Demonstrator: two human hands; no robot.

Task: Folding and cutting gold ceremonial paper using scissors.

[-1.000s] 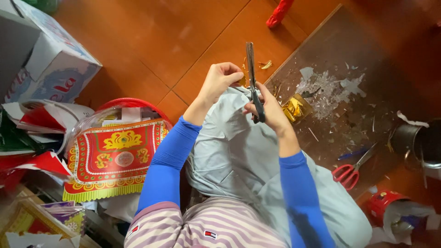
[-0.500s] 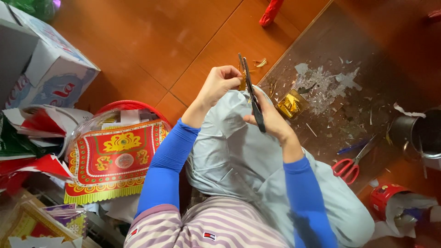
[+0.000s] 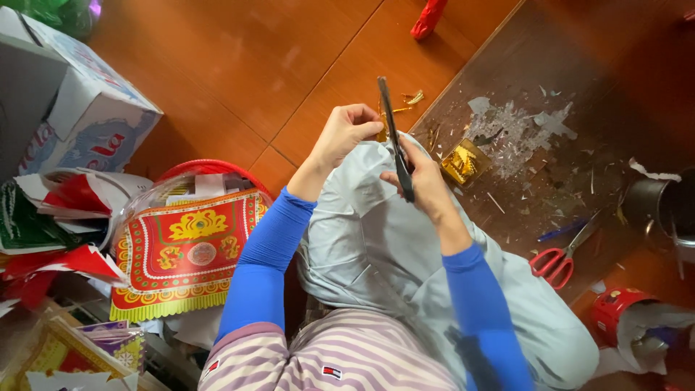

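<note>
The right hand (image 3: 423, 185) covers the handles of the black scissors (image 3: 391, 134). What the left hand (image 3: 346, 134) pinches stays mostly hidden. The red object (image 3: 428, 18) at the top is cut off.

Looks like a home floor used as a craft spot: wood plank floor (image 3: 239, 65) w/ a dark mat (image 3: 601, 94) far right strewn w/ paper scraps (image 3: 510, 130); red scissors (image 3: 556, 259) on it; near left, stacked red-gold decorated paper (image 3: 184, 253) in a red basket (image 3: 210, 168); cardboard box (image 3: 87, 119) far left
</note>
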